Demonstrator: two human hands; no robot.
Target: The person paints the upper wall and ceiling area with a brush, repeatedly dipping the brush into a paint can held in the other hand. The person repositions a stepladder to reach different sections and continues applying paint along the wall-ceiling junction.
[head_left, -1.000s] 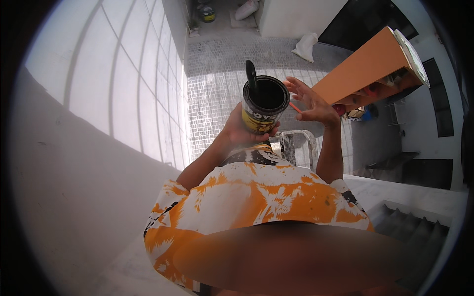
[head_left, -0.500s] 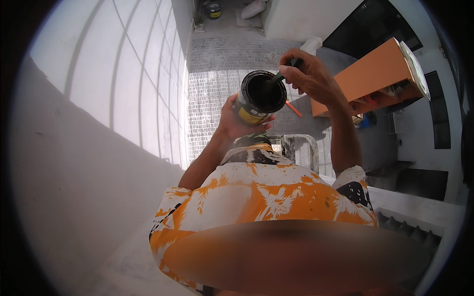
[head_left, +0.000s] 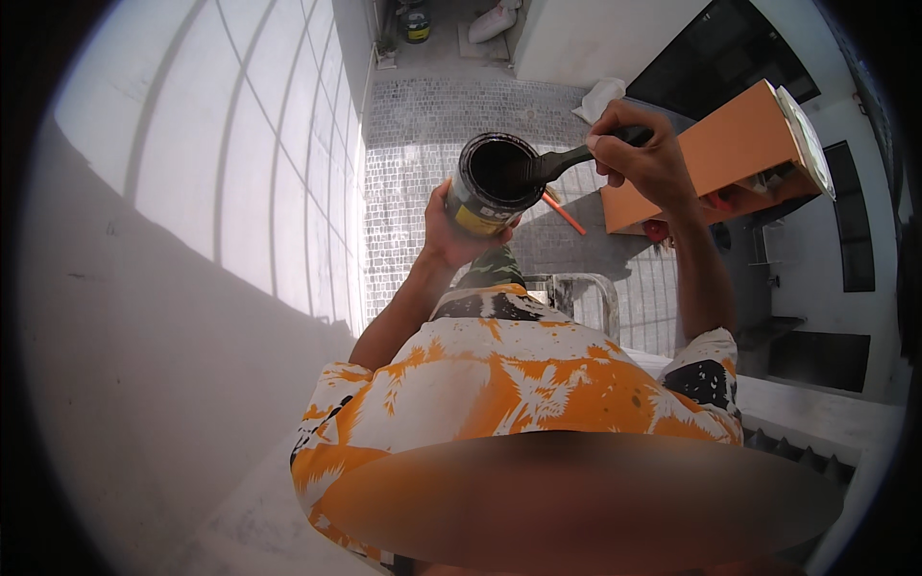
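Observation:
My left hand (head_left: 451, 233) is wrapped round a paint can (head_left: 483, 206) with a dark rim and a yellow patch on its label. The can is tilted, so its dark inside shows. In my right hand (head_left: 642, 154) is the dark handle of a paintbrush (head_left: 569, 161), gripped between thumb and fingers. The brush lies nearly level across the can's right rim. Its bristle end reaches into the mouth of the can, dark against the dark inside, so the tips are hard to make out.
A pale wall (head_left: 192, 173) with shadow stripes rises at my left. Below me are a worn metal frame (head_left: 607, 298) and a patterned tile floor (head_left: 413, 144). An orange cabinet (head_left: 735, 139) stands at the right, an orange stick (head_left: 567, 213) lies on the floor, and a white bag (head_left: 601, 99) sits beyond.
My right hand has moved to the right and the brush has come partly out of the can, tipping flatter over the rim. The can has shifted slightly left.

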